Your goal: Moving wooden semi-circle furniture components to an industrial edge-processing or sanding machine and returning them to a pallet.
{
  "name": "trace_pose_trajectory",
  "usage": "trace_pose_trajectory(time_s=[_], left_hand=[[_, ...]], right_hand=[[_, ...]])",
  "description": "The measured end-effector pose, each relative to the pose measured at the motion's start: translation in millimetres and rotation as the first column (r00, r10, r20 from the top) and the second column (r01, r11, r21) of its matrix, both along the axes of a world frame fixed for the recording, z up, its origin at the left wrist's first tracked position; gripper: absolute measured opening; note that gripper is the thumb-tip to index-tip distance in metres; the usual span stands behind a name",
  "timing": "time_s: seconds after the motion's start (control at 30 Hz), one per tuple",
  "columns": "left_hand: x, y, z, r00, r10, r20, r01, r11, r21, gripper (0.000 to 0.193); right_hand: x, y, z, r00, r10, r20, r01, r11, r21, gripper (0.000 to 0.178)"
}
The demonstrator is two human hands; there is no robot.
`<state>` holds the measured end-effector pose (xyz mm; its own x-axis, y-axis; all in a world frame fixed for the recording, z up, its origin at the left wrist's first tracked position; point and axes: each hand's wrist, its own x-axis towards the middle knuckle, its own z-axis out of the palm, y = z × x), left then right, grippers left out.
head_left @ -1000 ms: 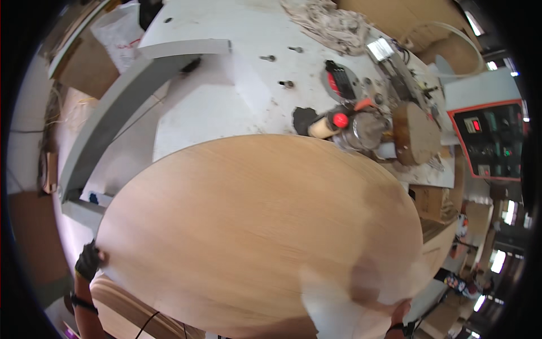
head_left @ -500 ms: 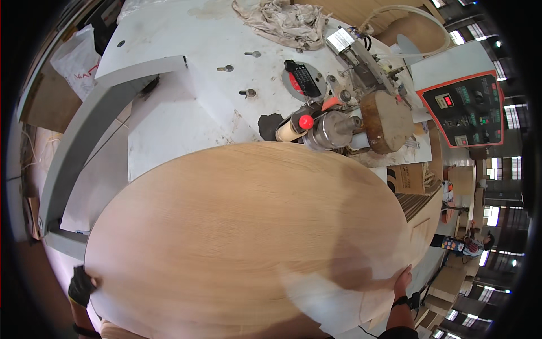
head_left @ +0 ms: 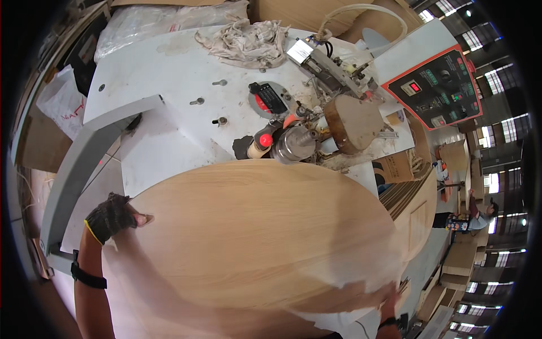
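Note:
A large oval wooden board [head_left: 254,226] with light grain lies flat in front of me, its far edge against the machine's metal roller [head_left: 296,144]. My left hand [head_left: 113,217], in a dark knitted glove with a yellow cuff, is closed on the board's far left edge. The bare thumb rests on top, and the other fingers are partly hidden. On the board's near right rim is my bare right hand [head_left: 389,299], closed round the edge and blurred by motion. Beside the roller stands a red-knobbed handle [head_left: 265,140].
The white machine table [head_left: 169,68] carries a crumpled rag [head_left: 248,44], a round wood block [head_left: 353,124] and a red-framed control panel [head_left: 440,90]. A curved grey arm [head_left: 73,169] stands at left. More boards [head_left: 415,209] lean at right. Another person [head_left: 477,217] stands farther off.
My left hand has moved up and forward along the board's left edge to a new grip. The board has shifted slightly nearer, and my right hand has moved lower along its rim. The view has turned somewhat.

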<state>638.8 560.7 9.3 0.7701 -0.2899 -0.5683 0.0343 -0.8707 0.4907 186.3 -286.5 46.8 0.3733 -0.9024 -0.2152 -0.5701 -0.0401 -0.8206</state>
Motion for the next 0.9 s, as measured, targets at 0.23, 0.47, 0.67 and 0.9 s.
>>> trace_pose_trajectory(time_s=[0.23, 0.47, 0.67, 0.9], left_hand=[[37, -33, 33, 0.989, -0.011, -0.151, 0.034, 0.988, 0.153, 0.055], [51, -12, -8, 0.986, 0.003, 0.168, -0.011, 0.999, 0.046, 0.05], [73, -97, 60, 0.996, -0.026, -0.085, 0.028, 0.999, 0.021, 0.046], [76, -112, 60, 0.999, 0.034, -0.042, -0.028, 0.989, 0.143, 0.05]], right_hand=[[53, 164, 0, 0.925, -0.157, 0.345, -0.092, 0.79, 0.607, 0.055], [62, 167, -9, 0.941, -0.158, 0.301, -0.062, 0.791, 0.608, 0.053], [86, 175, 0, 0.95, -0.202, 0.24, 0.002, 0.768, 0.64, 0.052], [120, 186, 4, 0.945, -0.227, 0.235, 0.003, 0.725, 0.689, 0.041]])
